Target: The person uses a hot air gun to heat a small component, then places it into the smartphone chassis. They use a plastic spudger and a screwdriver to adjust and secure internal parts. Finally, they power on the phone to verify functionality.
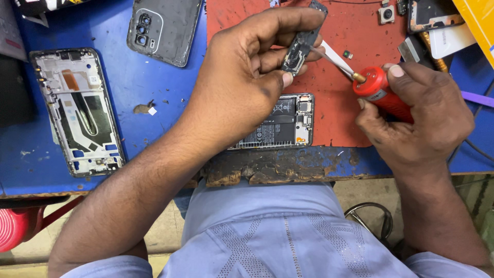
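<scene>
Small black phone part, narrow, pinched in left grip; right grip clasps red screwdriver.

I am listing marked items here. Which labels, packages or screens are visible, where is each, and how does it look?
Battery label: on the opened phone under the left hand, black with white print.
Yellow package: top right corner, only partly in view.
White card: top right, beside the package.
No lit screen visible.
</scene>
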